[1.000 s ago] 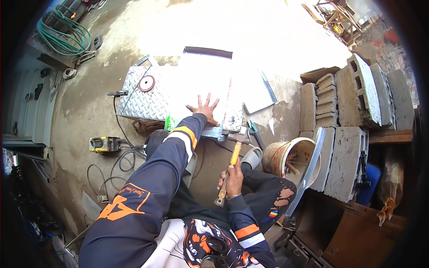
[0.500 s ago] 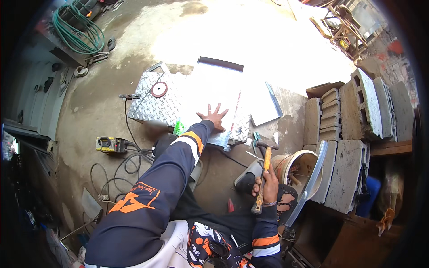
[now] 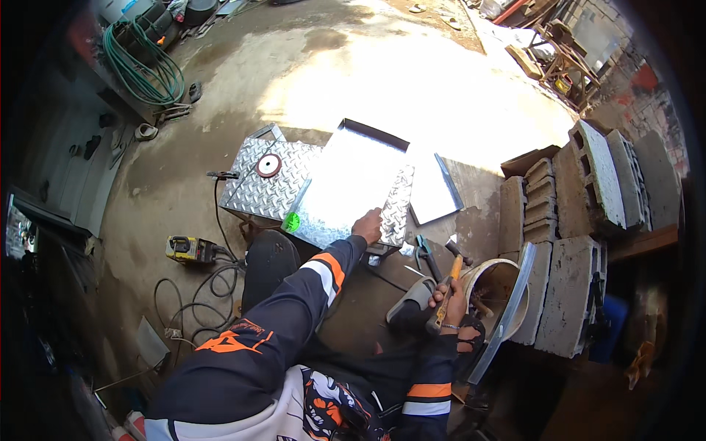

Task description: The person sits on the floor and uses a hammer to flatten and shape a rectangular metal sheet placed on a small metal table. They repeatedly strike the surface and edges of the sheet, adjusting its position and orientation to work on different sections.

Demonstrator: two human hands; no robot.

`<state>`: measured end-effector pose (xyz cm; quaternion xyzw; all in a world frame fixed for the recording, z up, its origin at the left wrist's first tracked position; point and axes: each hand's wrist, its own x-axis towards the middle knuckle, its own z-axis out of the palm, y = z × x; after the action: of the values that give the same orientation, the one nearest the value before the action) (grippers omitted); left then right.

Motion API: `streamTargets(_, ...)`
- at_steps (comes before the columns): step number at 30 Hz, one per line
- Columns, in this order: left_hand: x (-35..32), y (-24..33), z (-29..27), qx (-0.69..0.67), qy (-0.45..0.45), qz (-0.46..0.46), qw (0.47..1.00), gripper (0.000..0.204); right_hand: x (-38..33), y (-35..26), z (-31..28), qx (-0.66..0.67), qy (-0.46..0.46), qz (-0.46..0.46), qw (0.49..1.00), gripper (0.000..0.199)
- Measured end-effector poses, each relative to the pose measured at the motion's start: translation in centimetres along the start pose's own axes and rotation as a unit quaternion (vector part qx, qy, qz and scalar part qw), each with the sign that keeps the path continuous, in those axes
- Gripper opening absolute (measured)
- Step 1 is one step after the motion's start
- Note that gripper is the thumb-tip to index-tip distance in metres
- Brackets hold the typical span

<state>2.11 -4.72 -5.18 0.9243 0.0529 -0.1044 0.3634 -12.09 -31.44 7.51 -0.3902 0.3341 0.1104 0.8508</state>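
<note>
My left hand point(image 3: 367, 224) rests on the near edge of a shiny embossed metal sheet point(image 3: 351, 187) with folded edges, lying on the concrete floor. My right hand point(image 3: 450, 300) grips a hammer point(image 3: 450, 275) with an orange handle, its head pointing up and away, held off to the right above a grey sandal point(image 3: 412, 298). A second checker-patterned metal plate point(image 3: 266, 189) lies to the left of the sheet, with a round red and white disc point(image 3: 268, 165) on it.
Concrete blocks point(image 3: 570, 220) are stacked at the right, beside a round bucket point(image 3: 496, 290) and a long metal strip point(image 3: 507, 312). Pliers point(image 3: 425, 250) lie near the sheet. A yellow power tool point(image 3: 187, 250) with cables sits left. A green hose point(image 3: 143, 62) is coiled far left.
My left hand slid from flat on the sheet's middle to its near edge. My right hand carried the hammer rightward, away from the sheet, toward the bucket. The view shifted.
</note>
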Motion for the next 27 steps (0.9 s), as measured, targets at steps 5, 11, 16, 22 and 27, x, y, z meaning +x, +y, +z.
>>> streamTargets(5, -5.5, -4.0, -3.6, 0.135, -0.108, 0.145, 0.974, 0.046, -0.1, -1.5, -0.4, 0.008, 0.048, -0.078, 0.996, 0.012)
streamTargets(11, -5.2, -7.6, -11.4, 0.312, -0.188, 0.173, 0.915, 0.034, -0.2, -1.7, -0.4, 0.028, 0.028, -0.085, 0.996, 0.011)
streamTargets(16, -2.9, -9.2, -14.4, 0.494, -0.154, 0.132, 0.846, 0.032, -0.1, -1.9, -0.7, 0.040, 0.059, -0.072, 0.995, 0.011)
streamTargets(22, -1.0, -7.0, -14.0, 0.363, -0.035, 0.012, 0.931, 0.046, 0.2, -1.7, -1.5, 0.024, 0.048, -0.089, 0.995, 0.008)
streamTargets(27, -8.0, 6.9, -3.1, 0.105, -0.201, 0.056, 0.972, 0.130, 1.4, -1.4, -2.4, 0.028, 0.063, -0.070, 0.995, 0.009)
